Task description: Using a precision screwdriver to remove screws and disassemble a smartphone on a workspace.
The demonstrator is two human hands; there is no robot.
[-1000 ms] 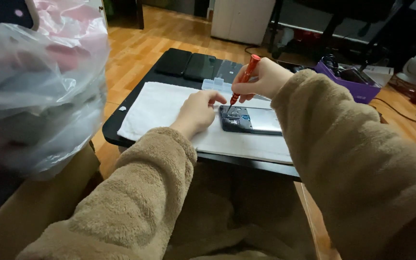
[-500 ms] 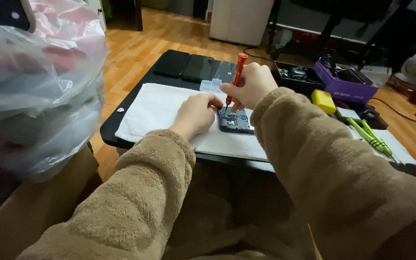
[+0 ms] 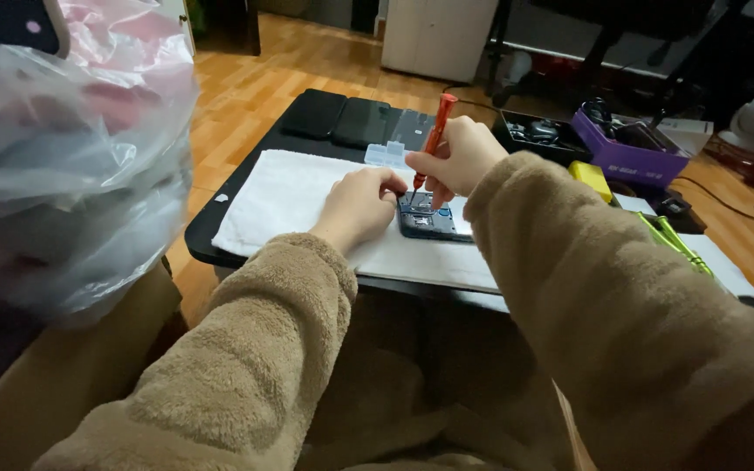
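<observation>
Closest to you, your two arms in fuzzy tan sleeves (image 3: 246,366) reach forward from the bottom of the view, and a crumpled clear plastic bag (image 3: 63,166) bulges at your left.

Your left hand (image 3: 361,208) rests on the white towel (image 3: 290,196), fingers curled in, its fingertips touching the left edge of the opened phone (image 3: 432,220). You cannot tell whether it grips the phone or only steadies it. The phone lies flat on the towel, its inner parts facing up, just in front of your right hand.

Your right hand (image 3: 457,157) is closed around an orange screwdriver (image 3: 430,146), held nearly upright and tilted slightly, its tip down on the upper left part of the phone.

Just beyond your hands a small clear plastic parts box (image 3: 387,154) sits at the towel's far edge. Behind it, three dark flat phones or panels (image 3: 342,118) lie side by side on the black table (image 3: 246,170).

To your right lie a yellow block (image 3: 591,179) and green tweezers (image 3: 675,244), and farther back stand a black tray (image 3: 536,133) and a purple tray (image 3: 626,157) of small items. The wooden floor (image 3: 263,78) stretches beyond.
</observation>
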